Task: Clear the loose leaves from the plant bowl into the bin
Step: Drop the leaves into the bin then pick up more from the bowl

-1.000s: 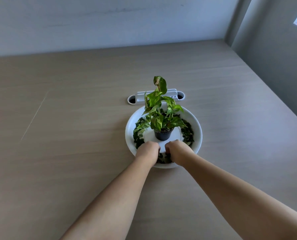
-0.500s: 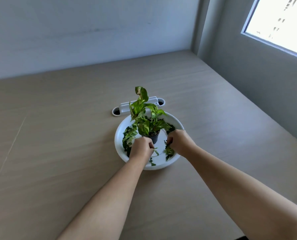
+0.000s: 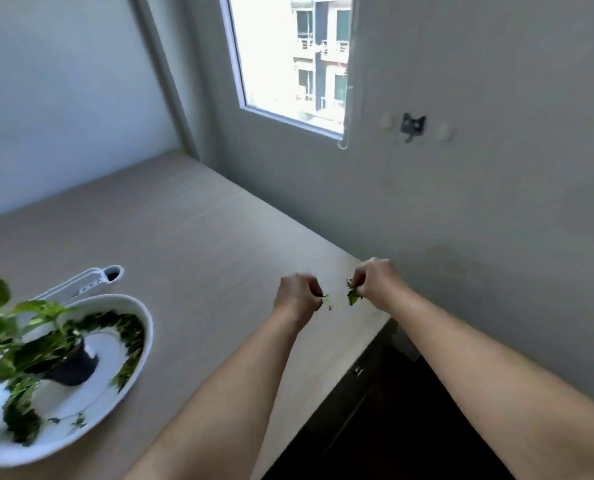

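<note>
Far left: white plant bowl [image 3: 139,327] on table [image 3: 202,244], blurred, loose leaves [image 3: 129,336] lining rim. Centre-right: left hand [image 3: 299,296], right hand [image 3: 375,282] each pinching leaf scraps [image 3: 353,295], near table's right edge. Bin unseen; probably below, dark gap right.

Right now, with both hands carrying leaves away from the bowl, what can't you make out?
- Bin: not visible in the head view; only a dark gap past the table edge.
- Leaves in the left hand and right hand: mostly hidden by the fingers.
- Bowl and plant: blurred, cut off at the left edge.
</note>
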